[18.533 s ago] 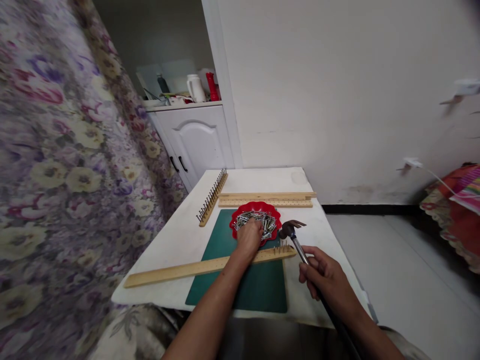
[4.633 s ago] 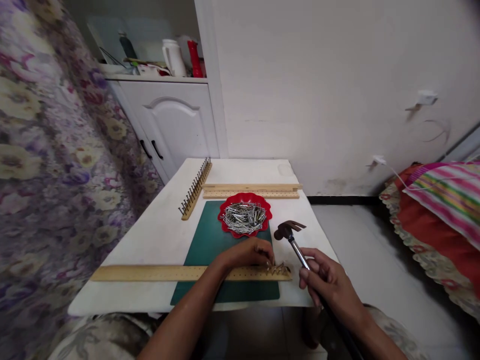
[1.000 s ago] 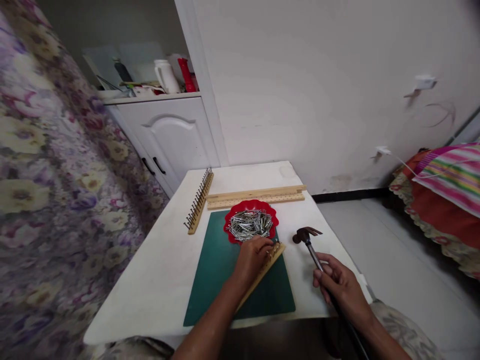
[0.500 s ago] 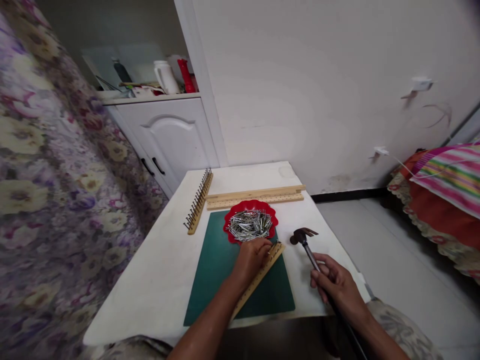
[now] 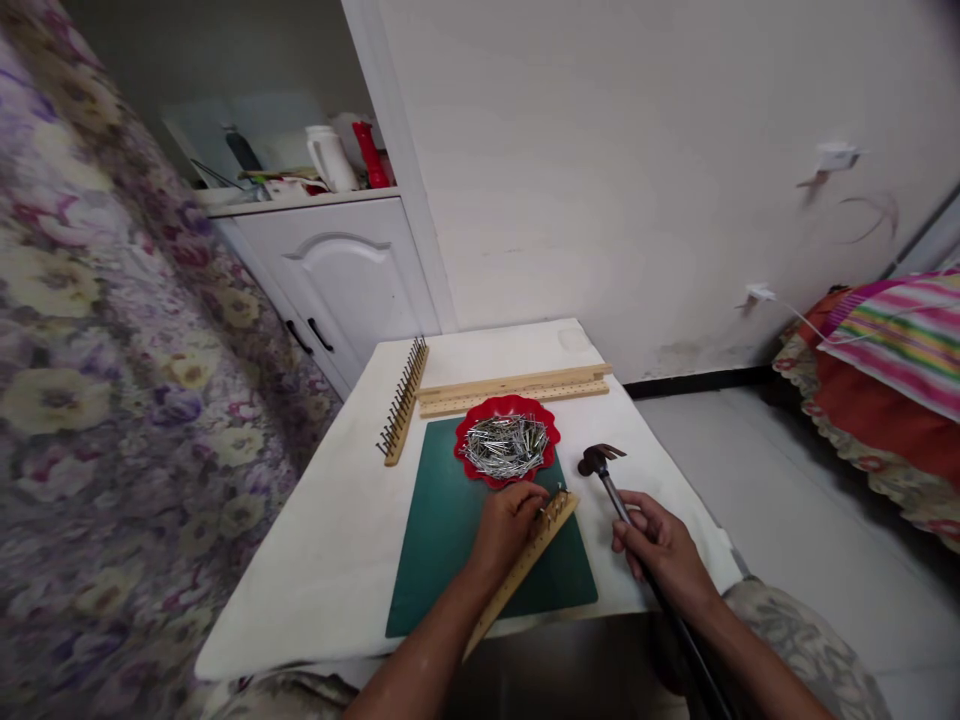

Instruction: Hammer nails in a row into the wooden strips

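Note:
My left hand (image 5: 511, 520) is closed in a pinch on a nail (image 5: 544, 512) at the wooden strip (image 5: 517, 575). A few nails stand in the strip's far end, and a row of holes runs down the rest of it. The strip lies slantwise over the green mat (image 5: 431, 540), its near end past the table edge. In my right hand (image 5: 664, 550) a claw hammer (image 5: 611, 480) is gripped by its handle, head up and to the right of the strip. Just beyond my left hand sits a red scalloped bowl (image 5: 466, 425) full of loose nails (image 5: 504, 447).
A wooden strip with upright nails (image 5: 405, 405) lies at the table's left. Drilled wooden strips (image 5: 517, 390) lie behind the bowl. The white table (image 5: 315, 540) meets the wall at the back. A floral curtain (image 5: 112, 400) hangs left, and a bed (image 5: 892, 400) is at right.
The view has shifted slightly. My left hand stays at the strip, and its far-end nails show more plainly. The hammer has moved slightly left and up in view.

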